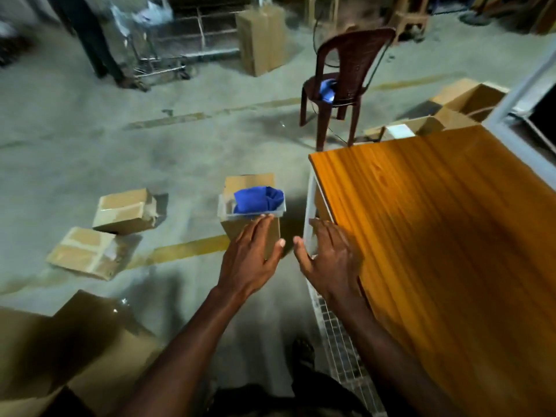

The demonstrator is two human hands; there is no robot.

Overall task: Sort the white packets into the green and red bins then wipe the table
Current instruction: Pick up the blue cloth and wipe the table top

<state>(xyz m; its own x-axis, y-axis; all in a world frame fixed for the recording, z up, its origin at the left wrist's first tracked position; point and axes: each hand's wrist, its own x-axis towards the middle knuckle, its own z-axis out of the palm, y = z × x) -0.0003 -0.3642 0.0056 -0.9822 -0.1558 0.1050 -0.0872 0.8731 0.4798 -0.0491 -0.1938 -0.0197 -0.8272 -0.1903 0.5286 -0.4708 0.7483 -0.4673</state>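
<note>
**Cloth within reach, packets and bins out of sight**

On the floor at the far left, two taped cardboard boxes [102,233] were seen lying tilted, well apart from the hands. Nearer the middle, a clear plastic tub [252,209] was perched on an upright cardboard box [251,233], and a blue cloth [258,199] was bunched inside it. The left hand [251,260] was stretched towards that tub, its fingers [264,219] straight and slightly spread, their tips at or just short of the tub's near rim; contact could not be confirmed. The right hand [329,260] was held beside the worktop's [436,236] white frame, fingers apart and holding nothing.

The cloth was judged soft, light and limp; it would best be pinched at its raised folds and lifted clear, since the light tub might tip off its box if pushed. No white packets and no green or red bins were visible, so their whereabouts could not be told. Behind the worktop a brown plastic chair [346,76] with something blue on its seat was noted, and open cartons [469,100] at the far right.
</note>
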